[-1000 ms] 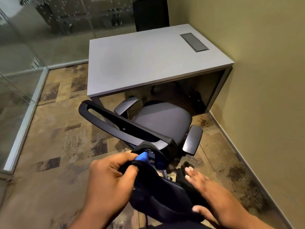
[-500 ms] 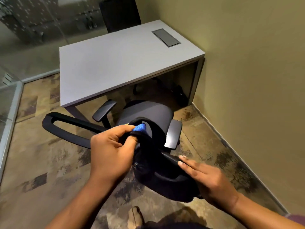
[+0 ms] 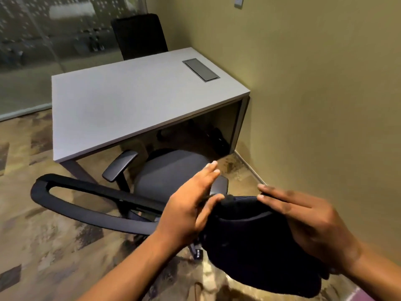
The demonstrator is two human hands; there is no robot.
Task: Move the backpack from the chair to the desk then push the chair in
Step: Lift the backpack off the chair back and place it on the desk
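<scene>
A black backpack (image 3: 251, 242) hangs in the air at the lower right, beside the chair's right side. My left hand (image 3: 191, 205) pinches its top at the left, thumb under and fingers stretched out. My right hand (image 3: 303, 222) cups its right side with fingers spread over the top edge. The grey office chair (image 3: 169, 172) stands in front of the desk, its black backrest frame (image 3: 86, 205) toward me and its seat bare. The white desk (image 3: 134, 101) stands beyond it against the right wall.
A grey cable flap (image 3: 200, 69) is set into the desk's far right corner. A second black chair (image 3: 140, 35) stands behind the desk. Glass partition on the left, a yellow-green wall (image 3: 325, 105) close on the right, patterned carpet below.
The backpack has come up and to the right, off the chair's back. My left hand's fist has loosened to a pinch, and my right hand has slid up onto the bag's side.
</scene>
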